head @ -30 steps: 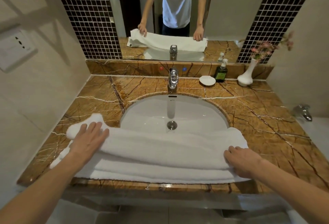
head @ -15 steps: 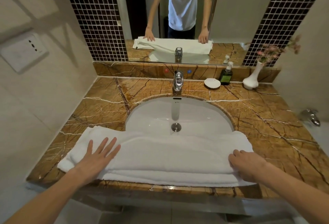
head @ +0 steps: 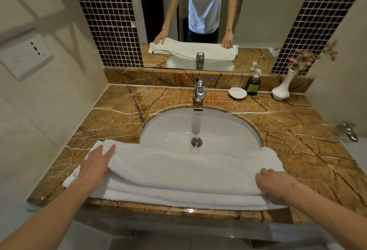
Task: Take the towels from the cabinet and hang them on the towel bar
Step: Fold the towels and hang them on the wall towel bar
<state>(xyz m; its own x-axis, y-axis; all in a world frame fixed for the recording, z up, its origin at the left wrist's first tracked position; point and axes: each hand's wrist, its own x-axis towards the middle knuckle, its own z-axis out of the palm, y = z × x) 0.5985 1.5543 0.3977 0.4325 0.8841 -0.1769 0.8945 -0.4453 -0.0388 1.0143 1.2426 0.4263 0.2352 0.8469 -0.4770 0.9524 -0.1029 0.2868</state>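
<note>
Where the white folded terry towel lies lengthwise along the front of the brown veined marble counter, its far edge overlapping the near rim of the white oval basin, 2 hands attend its ends. The left hand rests flat, fingers straight, on the left end. The right hand curls its fingers over the right end, apparently pinching the layers, though the thumb is hidden. The towel is judged soft, light and limp: lifted at 1 point it would sag and unfold, so hold is best taken at both ends, through all layers. The counter's front edge lies just under the near fold, where a pull toward the person could spill it. The chrome tap, white dish, dark green soap bottle and white vase stand well behind, leaving open room above. No towel bar is in view.
</note>
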